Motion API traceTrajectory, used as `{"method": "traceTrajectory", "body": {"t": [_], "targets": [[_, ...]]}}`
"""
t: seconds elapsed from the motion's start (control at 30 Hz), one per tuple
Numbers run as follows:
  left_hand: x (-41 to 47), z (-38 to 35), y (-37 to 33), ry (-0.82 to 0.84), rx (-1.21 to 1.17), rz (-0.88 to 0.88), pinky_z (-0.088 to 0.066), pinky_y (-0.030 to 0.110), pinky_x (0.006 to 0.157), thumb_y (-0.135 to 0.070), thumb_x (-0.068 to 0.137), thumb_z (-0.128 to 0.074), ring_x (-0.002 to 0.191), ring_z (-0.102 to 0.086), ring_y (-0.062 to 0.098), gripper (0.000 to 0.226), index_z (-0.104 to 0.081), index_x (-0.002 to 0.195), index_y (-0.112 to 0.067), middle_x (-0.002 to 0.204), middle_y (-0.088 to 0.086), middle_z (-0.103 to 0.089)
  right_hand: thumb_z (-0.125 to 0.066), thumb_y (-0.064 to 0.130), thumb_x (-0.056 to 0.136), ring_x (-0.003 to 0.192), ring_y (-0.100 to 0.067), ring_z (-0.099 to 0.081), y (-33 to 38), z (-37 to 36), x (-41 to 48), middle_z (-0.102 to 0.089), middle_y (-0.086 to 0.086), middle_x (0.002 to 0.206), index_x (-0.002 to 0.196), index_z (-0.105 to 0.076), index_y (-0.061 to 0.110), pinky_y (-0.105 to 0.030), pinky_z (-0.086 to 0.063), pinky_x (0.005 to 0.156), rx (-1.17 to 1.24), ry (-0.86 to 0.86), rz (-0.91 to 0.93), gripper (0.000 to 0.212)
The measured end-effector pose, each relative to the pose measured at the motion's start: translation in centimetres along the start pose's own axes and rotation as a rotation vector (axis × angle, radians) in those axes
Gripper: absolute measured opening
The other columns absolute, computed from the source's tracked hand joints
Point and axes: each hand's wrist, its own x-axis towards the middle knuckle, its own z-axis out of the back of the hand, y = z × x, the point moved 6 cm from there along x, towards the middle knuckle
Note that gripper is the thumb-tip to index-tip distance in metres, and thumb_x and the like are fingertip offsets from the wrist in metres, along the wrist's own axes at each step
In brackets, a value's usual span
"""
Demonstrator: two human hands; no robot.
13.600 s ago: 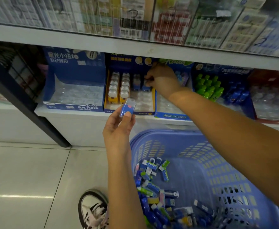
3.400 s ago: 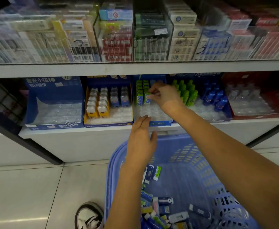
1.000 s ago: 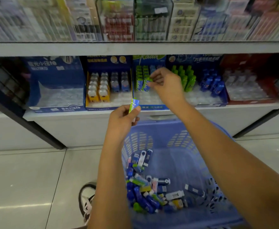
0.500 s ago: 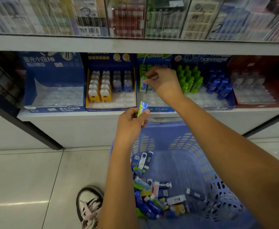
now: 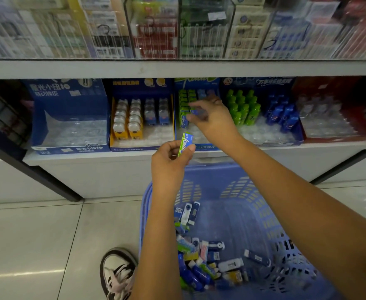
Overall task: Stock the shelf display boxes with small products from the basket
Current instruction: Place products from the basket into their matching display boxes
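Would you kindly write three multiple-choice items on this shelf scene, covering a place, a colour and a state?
1. Where is the basket?
A. on the upper shelf
B. on the floor below the shelf
C. inside a display box

2. What colour is the packet in the left hand?
A. red
B. green and blue
C. yellow

3. How full is the leftmost display box?
A. empty
B. half full
C. packed

Answers: 1 B, it stands by the shoe; 2 B, its wrapper shows both; 3 A, only bare tray slots show.

A shop: shelves [image 5: 177, 69] packed with boxed stationery, branded display boxes [image 5: 142, 124], a blue shopping basket [image 5: 238, 191] on tiled floor [image 5: 37, 234].
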Motion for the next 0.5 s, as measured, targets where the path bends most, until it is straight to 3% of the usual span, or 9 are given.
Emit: {"method": "traceTrajectory", "body": {"t": [0.1, 0.2, 0.3, 0.4, 0.5], "targets": [[-0.4, -0.1, -0.7, -0.053, -0.004, -0.075, -0.053, 0.017, 0.067, -0.023, 0.081, -0.074, 0.075, -0.066, 0.011, 0.014, -0.066, 0.092, -0.021, 0.084, -0.001, -0.072, -0.069, 0.025, 0.084, 0.066, -0.007, -0.063, 0.5, 0.4, -2.2, -0.068, 0.002, 0.084, 0.102, -0.067, 0.014, -0.021, -0.054, 0.063, 0.341, 0.239, -0.145, 0.021], [-0.4, -0.5, -1.3, -0.050, 0.038, -0.134, -0.055, 0.025, 0.071, -0.022, 0.082, -0.073, 0.079, -0.067, 0.015, 0.014, -0.064, 0.092, -0.023, 0.086, -0.003, -0.071, -0.072, 0.013, 0.081, 0.064, -0.004, -0.066, 0.6, 0.7, -4.1, -0.069, -0.002, 0.077, 0.099, -0.068, 0.005, -0.015, -0.053, 0.063, 0.458, 0.354, -0.173, 0.020], [-0.5, -1.3, -1.5, 0.004, 0.184, -0.203, -0.049, 0.019, 0.080, -0.029, 0.086, -0.068, 0.095, -0.063, 0.008, 0.026, -0.060, 0.110, -0.025, 0.104, -0.007, -0.067, -0.073, 0.010, 0.079, 0.061, -0.004, -0.065, 0.2, 2.5, -3.3, -0.066, -0.003, 0.076, 0.094, -0.064, 0.008, -0.013, -0.053, 0.062, 0.426, 0.143, -0.148, 0.018], [-0.5, -2.7, -1.1, 0.142, 0.526, -0.287, -0.034, 0.016, 0.099, -0.028, 0.093, -0.059, 0.128, -0.044, 0.010, 0.047, -0.047, 0.137, -0.018, 0.138, -0.003, -0.051, -0.075, 0.012, 0.078, 0.067, -0.009, -0.062, -1.1, 4.3, -1.2, -0.062, 0.000, 0.076, 0.091, -0.059, 0.012, -0.015, -0.052, 0.066, 0.257, -0.102, -0.091, 0.021], [-0.7, -3.7, -0.5, 0.217, 0.795, -0.345, -0.017, 0.016, 0.109, -0.022, 0.095, -0.055, 0.142, -0.024, 0.015, 0.051, -0.039, 0.143, -0.013, 0.150, 0.002, -0.038, -0.072, 0.011, 0.081, 0.066, -0.002, -0.054, -1.8, 3.3, 0.7, -0.058, 0.000, 0.079, 0.096, -0.061, 0.005, -0.005, -0.045, 0.063, 0.105, -0.134, -0.030, 0.020]]}}
